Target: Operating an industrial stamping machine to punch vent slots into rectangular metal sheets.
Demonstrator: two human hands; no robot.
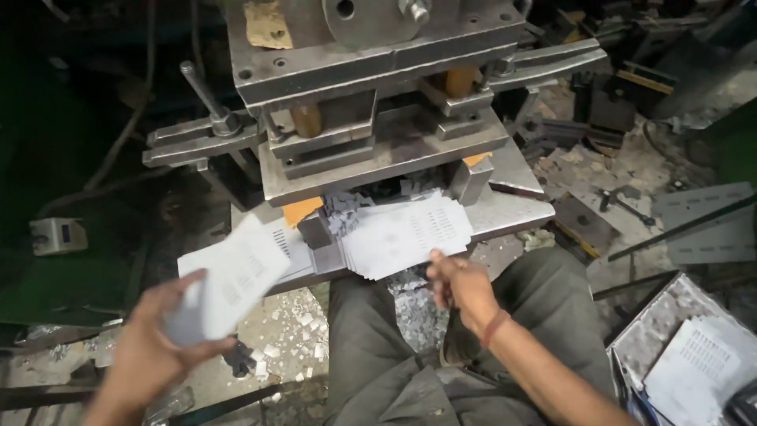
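Left hand [162, 335], low at the left of the view, fingers and thumb closed round the near end of a thin white perforated sheet-metal blank [233, 280]; blank tilted up and away toward the press, blurred, clear of the table.

Right hand [457, 284], at centre, fingers pinched on the near edge of a fanned stack of flat white perforated metal blanks [406, 233]; a reddish thread band [494, 327] round that wrist. Stack resting on the grey steel bed plate [512, 213] of the press, far edge tucked under the die, just right of a small grey steel stop block [314, 231].

Above the stack, a heavy grey steel press die set [378, 118] with brass-coloured guide posts [306, 120], clamp bars out to both sides, and a steel lever handle [201, 91] rising at the left. Small pale punched scraps [347, 207] heaped in the die opening and scattered below on the dusty floor [292, 331]. Grey-green trouser legs [378, 347] between the hands, under the bed plate.

At lower right, a shallow grey metal tray [654, 323] with more white perforated blanks [698, 363] lying in it, well apart from both hands. At far left, a small beige box-shaped device [59, 234] on the dark surface. Loose dark metal parts and tooling [599, 102] piled at upper right.
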